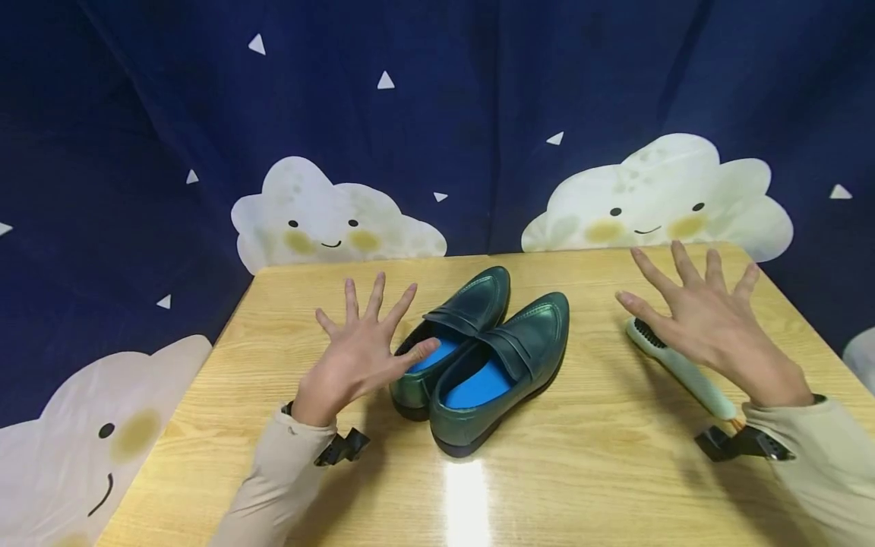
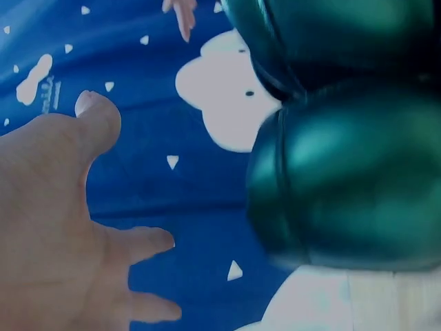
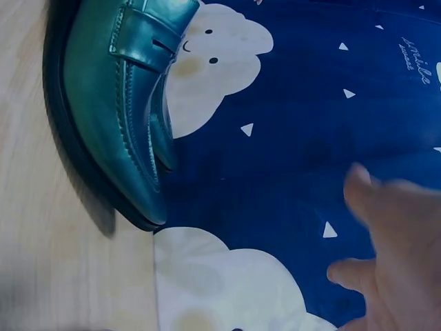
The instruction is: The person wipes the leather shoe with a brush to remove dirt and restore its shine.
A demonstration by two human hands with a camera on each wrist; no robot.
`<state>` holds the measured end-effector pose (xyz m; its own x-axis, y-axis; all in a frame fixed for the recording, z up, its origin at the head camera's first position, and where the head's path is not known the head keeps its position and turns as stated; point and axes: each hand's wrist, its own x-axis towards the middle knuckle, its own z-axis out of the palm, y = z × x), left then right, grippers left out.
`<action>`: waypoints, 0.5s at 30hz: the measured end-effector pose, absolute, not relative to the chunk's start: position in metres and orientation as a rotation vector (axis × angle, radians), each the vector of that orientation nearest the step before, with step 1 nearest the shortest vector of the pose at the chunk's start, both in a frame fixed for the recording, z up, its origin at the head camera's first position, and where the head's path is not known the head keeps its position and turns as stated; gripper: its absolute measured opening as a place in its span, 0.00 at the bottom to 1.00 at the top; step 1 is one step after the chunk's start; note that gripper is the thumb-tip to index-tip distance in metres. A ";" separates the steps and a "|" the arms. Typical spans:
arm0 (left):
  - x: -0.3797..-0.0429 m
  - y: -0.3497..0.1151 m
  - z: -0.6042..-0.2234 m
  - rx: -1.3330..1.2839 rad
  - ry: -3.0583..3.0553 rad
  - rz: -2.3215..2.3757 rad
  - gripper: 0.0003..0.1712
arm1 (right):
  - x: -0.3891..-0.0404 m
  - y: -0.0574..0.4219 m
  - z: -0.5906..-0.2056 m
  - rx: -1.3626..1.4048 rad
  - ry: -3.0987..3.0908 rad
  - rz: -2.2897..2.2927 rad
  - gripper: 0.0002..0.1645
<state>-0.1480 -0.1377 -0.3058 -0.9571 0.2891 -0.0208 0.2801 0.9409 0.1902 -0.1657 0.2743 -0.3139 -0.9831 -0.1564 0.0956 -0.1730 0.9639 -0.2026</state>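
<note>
Two dark green loafers with blue insoles lie side by side mid-table, toes pointing to the back right: a left loafer (image 1: 472, 304) and a right loafer (image 1: 529, 342). My left hand (image 1: 358, 353) is spread wide beside them, its thumb overlapping the left loafer's opening in the head view. Over on the right, my right hand (image 1: 711, 327) also has its fingers fanned out and holds nothing. Partly under it in view lies a pale green brush (image 1: 697, 384) with dark bristles. The left wrist view shows the loafers' heels (image 2: 344, 172) close up; the right wrist view shows a toe (image 3: 131, 172).
The wooden table (image 1: 595, 471) carries the shoes and brush. Behind it hangs a dark blue curtain (image 1: 465, 114) printed with smiling clouds and white triangles. Each wrist wears a small black camera mount (image 1: 342, 448).
</note>
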 end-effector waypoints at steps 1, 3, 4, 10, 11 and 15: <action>-0.146 -0.136 -0.308 0.502 3.054 0.302 0.48 | -0.165 0.276 -0.315 0.255 -3.042 0.320 0.44; -0.141 -0.131 -0.313 0.685 3.081 0.365 0.45 | -0.164 0.282 -0.318 0.237 -3.075 0.349 0.45; -0.138 -0.127 -0.317 0.805 3.096 0.407 0.42 | -0.164 0.285 -0.321 0.225 -3.096 0.363 0.46; -0.116 -0.103 -0.348 1.542 3.090 0.479 0.20 | -0.158 0.311 -0.347 0.151 -3.274 0.345 0.49; -0.113 -0.099 -0.354 1.597 3.082 0.439 0.18 | -0.157 0.315 -0.352 0.142 -3.308 0.338 0.49; -0.105 -0.085 -0.375 1.644 3.105 0.207 0.15 | -0.154 0.328 -0.370 0.112 -3.427 0.345 0.49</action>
<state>-0.1045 -0.0854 -0.3747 -0.5085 0.7733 0.3788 0.8168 0.5724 -0.0722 -0.1535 0.3283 -0.3700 -0.9518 -0.0934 -0.2920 -0.0334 0.9784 -0.2040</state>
